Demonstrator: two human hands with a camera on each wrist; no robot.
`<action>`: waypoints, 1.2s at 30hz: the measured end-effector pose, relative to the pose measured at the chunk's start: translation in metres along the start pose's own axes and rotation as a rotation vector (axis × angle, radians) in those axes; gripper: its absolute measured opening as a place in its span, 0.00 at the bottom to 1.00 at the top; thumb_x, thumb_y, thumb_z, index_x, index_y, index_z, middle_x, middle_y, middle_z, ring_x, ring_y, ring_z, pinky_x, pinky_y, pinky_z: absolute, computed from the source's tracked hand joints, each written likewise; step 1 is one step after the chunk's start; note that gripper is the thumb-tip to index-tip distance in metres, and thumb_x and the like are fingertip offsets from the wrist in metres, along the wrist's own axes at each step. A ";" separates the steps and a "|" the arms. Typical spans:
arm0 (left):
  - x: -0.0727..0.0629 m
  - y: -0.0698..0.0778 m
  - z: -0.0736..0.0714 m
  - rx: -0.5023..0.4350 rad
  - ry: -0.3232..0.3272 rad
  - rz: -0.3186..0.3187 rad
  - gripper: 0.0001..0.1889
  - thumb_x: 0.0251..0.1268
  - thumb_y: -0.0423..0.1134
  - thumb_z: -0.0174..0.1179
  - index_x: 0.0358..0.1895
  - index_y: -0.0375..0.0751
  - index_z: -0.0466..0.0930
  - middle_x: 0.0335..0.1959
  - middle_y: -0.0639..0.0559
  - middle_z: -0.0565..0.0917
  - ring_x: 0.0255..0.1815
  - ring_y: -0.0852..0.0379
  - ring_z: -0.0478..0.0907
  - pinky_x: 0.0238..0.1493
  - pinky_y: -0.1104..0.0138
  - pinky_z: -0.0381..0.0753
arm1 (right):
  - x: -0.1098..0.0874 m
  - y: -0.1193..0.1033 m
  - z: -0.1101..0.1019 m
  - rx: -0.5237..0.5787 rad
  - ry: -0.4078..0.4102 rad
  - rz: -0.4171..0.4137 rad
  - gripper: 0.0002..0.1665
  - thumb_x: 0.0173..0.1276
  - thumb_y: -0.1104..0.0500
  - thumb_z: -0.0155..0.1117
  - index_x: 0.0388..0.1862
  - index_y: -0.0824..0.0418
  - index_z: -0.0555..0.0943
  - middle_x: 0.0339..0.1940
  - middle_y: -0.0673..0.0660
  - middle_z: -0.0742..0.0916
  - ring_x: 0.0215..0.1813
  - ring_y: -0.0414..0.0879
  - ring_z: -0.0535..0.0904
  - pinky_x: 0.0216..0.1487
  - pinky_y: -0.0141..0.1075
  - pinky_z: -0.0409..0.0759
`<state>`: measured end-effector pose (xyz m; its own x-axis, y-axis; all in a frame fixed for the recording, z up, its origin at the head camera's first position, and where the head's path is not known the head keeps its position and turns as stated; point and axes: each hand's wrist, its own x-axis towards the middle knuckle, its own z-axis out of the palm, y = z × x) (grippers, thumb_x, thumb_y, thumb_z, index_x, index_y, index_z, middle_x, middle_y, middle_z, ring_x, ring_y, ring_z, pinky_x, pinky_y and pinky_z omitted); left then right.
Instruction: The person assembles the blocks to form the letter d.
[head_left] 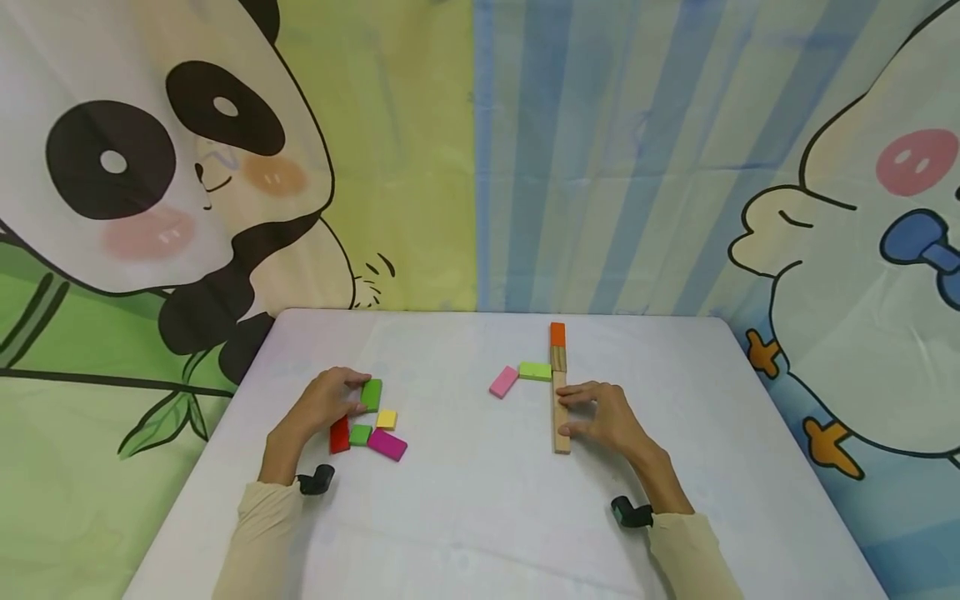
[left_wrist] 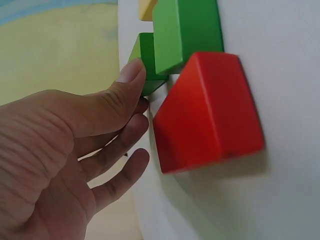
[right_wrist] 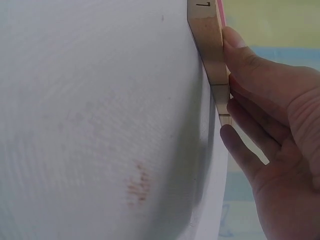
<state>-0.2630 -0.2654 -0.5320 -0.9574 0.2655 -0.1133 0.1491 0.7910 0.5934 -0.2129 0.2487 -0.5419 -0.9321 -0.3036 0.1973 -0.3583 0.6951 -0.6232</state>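
My left hand (head_left: 327, 402) pinches a green block (head_left: 371, 395) between thumb and fingers at the left of the table. In the left wrist view, its thumb lies against this green block (left_wrist: 146, 47), beside a larger-looking red block (left_wrist: 207, 112). On the right, my right hand (head_left: 603, 417) touches the side of a row of plain wooden blocks (head_left: 561, 425) with its thumb and fingertips. The right wrist view shows joints between these wooden blocks (right_wrist: 207, 45), with a printed mark on the nearest one. An orange block (head_left: 557, 334) stands at the row's far end.
A red block (head_left: 339, 435), a second green block (head_left: 361, 435), a yellow block (head_left: 386, 419) and a magenta block (head_left: 387, 445) lie near the left hand. A light green block (head_left: 535, 372) and a pink block (head_left: 503, 382) branch leftward from the row on the white table (head_left: 465, 500).
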 end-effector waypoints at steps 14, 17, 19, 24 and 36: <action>0.030 0.035 0.012 0.153 -0.006 0.063 0.28 0.67 0.32 0.76 0.70 0.33 0.83 0.62 0.38 0.87 0.66 0.39 0.81 0.72 0.42 0.78 | -0.001 0.001 0.001 0.001 -0.010 0.002 0.31 0.50 0.60 0.92 0.54 0.65 0.93 0.60 0.55 0.94 0.67 0.60 0.87 0.73 0.60 0.79; 0.037 0.044 0.017 0.185 0.012 0.126 0.28 0.65 0.34 0.78 0.68 0.34 0.85 0.61 0.39 0.89 0.65 0.40 0.82 0.70 0.43 0.78 | -0.001 0.003 0.001 0.004 -0.005 -0.002 0.31 0.50 0.59 0.93 0.55 0.65 0.93 0.60 0.55 0.94 0.67 0.60 0.87 0.73 0.60 0.79; 0.041 0.049 0.022 0.178 0.022 0.151 0.27 0.64 0.35 0.79 0.67 0.35 0.86 0.62 0.40 0.89 0.67 0.40 0.82 0.72 0.42 0.76 | -0.001 0.004 0.001 0.004 -0.001 -0.008 0.31 0.50 0.59 0.93 0.54 0.65 0.93 0.59 0.55 0.94 0.67 0.60 0.87 0.72 0.60 0.79; 0.048 0.053 0.033 0.089 0.017 0.168 0.28 0.63 0.39 0.81 0.66 0.38 0.87 0.64 0.42 0.90 0.71 0.38 0.82 0.77 0.40 0.70 | -0.001 0.004 0.002 0.016 0.004 -0.012 0.31 0.49 0.60 0.93 0.53 0.65 0.93 0.59 0.57 0.94 0.66 0.61 0.87 0.72 0.61 0.79; 0.043 0.061 0.051 -0.002 0.009 0.219 0.26 0.58 0.42 0.84 0.60 0.45 0.90 0.56 0.52 0.91 0.62 0.48 0.84 0.71 0.45 0.77 | 0.000 0.003 0.001 0.020 0.030 -0.043 0.31 0.49 0.60 0.93 0.53 0.67 0.93 0.57 0.58 0.94 0.64 0.62 0.88 0.71 0.62 0.79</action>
<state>-0.2825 -0.1776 -0.5408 -0.9045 0.4257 0.0258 0.3532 0.7137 0.6049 -0.2133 0.2500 -0.5444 -0.9170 -0.3131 0.2471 -0.3976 0.6686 -0.6284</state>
